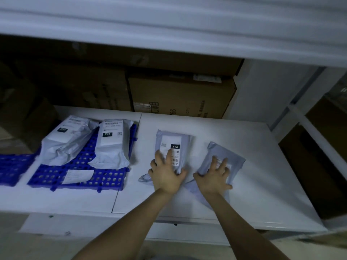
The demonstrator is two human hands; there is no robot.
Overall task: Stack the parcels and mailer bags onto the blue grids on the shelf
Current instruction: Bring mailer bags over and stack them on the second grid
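Brown cardboard boxes (182, 98) — stacked, loose paper slip (78, 176)

Two mailer bags (63, 141) lay side by side on a grid (105, 177) at the left of the shelf (253, 166), a paper slip (78, 176) in front of them and a second grid (13, 167) further left. To the right, off the grids, the left bag (172, 145) lay under the left hand (166, 175) and the right bag (223, 156) under the right hand (214, 177). Cardboard boxes (180, 96) stood behind them all.
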